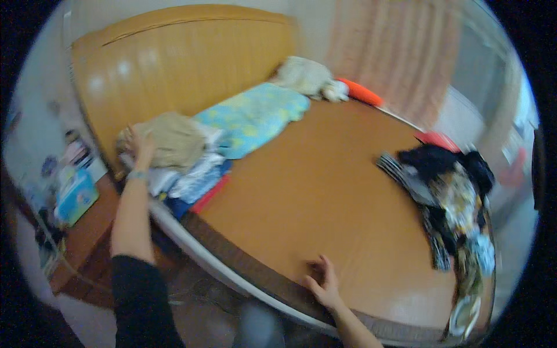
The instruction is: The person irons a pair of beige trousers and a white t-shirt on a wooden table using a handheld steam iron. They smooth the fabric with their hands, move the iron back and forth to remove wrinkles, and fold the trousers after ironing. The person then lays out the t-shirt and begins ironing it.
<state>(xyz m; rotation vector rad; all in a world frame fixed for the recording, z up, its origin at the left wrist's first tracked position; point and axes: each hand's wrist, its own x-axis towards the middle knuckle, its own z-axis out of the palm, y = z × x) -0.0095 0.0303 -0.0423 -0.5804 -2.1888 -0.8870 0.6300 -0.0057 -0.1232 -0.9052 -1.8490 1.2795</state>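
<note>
My left hand (pixel 139 146) rests on the left part of a khaki folded garment (pixel 174 139), fingers laid over the cloth and somewhat blurred. That garment tops a pile of folded clothes (pixel 197 178) in white, blue and red, at the near left corner of the bed. Over the near edge of the brown bed surface (pixel 325 191), my right hand (pixel 325 284) hovers or lightly rests with thumb and fingers apart. It holds nothing; whether it touches the bed is hard to tell.
A blue-and-yellow patterned folded cloth (pixel 255 116) lies beyond the pile. Near the wooden headboard (pixel 191 58) sit a pale pillow (pixel 304 75) and an orange-red object (pixel 361 91). Loose clothes (pixel 452 191) are heaped at the right. A blue package (pixel 77 196) stands on the bedside cabinet (pixel 87 240).
</note>
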